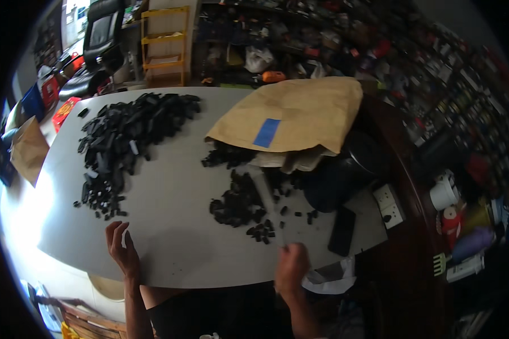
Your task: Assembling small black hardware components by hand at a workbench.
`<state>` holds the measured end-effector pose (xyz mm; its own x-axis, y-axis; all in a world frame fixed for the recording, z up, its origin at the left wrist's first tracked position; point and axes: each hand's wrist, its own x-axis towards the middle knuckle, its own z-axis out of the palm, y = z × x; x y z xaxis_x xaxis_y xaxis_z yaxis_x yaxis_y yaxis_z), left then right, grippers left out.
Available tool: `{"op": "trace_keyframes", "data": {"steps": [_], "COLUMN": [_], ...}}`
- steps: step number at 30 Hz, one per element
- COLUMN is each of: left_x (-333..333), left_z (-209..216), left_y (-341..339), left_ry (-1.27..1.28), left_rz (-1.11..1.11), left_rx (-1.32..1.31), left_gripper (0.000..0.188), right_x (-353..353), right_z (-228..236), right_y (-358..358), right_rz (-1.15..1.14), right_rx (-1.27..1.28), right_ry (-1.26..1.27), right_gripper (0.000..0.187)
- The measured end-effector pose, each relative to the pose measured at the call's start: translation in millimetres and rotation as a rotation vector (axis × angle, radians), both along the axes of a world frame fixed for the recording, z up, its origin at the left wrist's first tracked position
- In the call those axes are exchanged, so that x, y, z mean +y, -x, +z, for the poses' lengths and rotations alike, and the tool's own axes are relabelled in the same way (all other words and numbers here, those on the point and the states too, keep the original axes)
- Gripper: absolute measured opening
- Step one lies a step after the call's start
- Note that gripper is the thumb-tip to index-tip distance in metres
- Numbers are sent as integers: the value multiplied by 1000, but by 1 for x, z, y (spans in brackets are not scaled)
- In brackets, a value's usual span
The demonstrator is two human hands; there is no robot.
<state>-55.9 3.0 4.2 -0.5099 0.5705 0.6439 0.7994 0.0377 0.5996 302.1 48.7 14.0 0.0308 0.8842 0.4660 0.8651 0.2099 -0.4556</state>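
My left hand is raised over the table's near left side, fingers loosely bent and apart, with nothing in it. Beyond it spreads a large heap of small black pieces, whose kind is not clear. My right hand is closed around the near end of a long, thin, pale blade-like tool, blurred by motion. The tool's far part reaches along the right side of a smaller black heap. A brown paper sack with a blue patch lies behind, its mouth toward me, and more black pieces lie at its opening.
On the table's right side are a dark rounded container, a black phone-like slab and a white socket strip. A white plastic bag hangs by the near edge. Cluttered shelves stand beyond.
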Motion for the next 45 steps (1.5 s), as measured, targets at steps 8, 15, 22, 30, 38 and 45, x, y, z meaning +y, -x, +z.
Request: {"op": "trace_keyframes", "data": {"steps": [8, 15, 22, 30, 38, 45], "left_x": [17, 41, 83, 193, 247, 250], "left_z": [-6, -5, 11, 19, 14, -2], "left_y": [-4, 15, 67, 124, 134, 134], "left_ry": [117, 195, 265, 303, 320, 430], "left_rz": [-83, -128, -203, -151, -83, -18], "left_rx": [-57, -37, 131, 264, 309, 377], "left_gripper": [31, 29, 24, 23, 53, 58], "right_x": [-16, 59, 134, 84, 290, 335], "right_z": [12, -55, -100, 74, 48, -8], "right_y": [-171, -296, -359, -58, 256, 361], "right_rz": [-818, -756, -518, 86, 937, 628], "right_rx": [-102, -301, -186, -321, -61, -160], "right_ry": [45, 284, 328, -85, 126, 140], "right_gripper": [15, 24, 22, 16, 39, 50]}}
